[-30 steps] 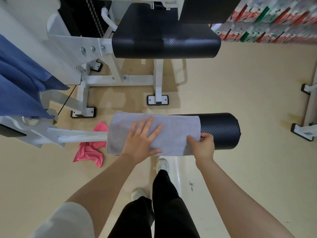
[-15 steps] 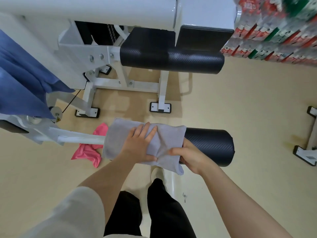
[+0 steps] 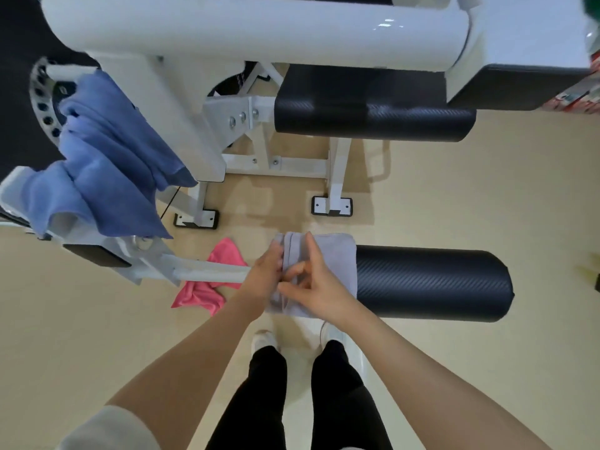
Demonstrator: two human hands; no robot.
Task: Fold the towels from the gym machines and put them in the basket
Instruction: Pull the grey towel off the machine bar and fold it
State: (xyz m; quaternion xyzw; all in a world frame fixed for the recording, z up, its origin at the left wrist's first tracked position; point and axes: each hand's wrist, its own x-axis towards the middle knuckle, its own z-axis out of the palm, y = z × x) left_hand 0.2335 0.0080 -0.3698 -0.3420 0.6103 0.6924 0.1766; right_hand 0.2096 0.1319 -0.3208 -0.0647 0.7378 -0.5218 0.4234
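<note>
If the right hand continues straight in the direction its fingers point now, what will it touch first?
Probably the left hand: the right hand points leftward across the grey towel, and their fingers nearly meet already; depth unclear.

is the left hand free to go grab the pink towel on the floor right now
Probably not yet: the left hand is on the grey towel with the right hand. The pink towel lies low on the floor beyond a white bar.
</note>
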